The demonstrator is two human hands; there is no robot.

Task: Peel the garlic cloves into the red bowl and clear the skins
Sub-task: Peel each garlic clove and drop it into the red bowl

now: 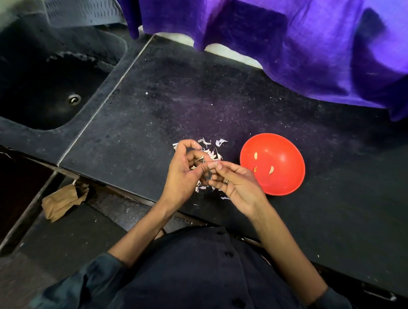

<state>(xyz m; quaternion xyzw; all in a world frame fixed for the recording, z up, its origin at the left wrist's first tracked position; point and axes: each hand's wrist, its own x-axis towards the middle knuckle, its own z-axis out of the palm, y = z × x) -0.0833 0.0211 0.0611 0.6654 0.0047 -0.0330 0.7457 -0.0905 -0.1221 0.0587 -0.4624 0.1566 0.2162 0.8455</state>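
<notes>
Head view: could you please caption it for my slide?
Both hands, left hand and right hand, peel a garlic clove beside the red bowl.

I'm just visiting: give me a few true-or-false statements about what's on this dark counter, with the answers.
1. The round red plastic bowl holds three peeled garlic cloves. True.
2. The papery white garlic skins lie inside the bowl. False: they lie on the black stone counter, left of it.
3. Both the left hand and the right hand pinch one small clove. True.
4. The bowl sits in the dark sink. False: it sits on the counter.
</notes>
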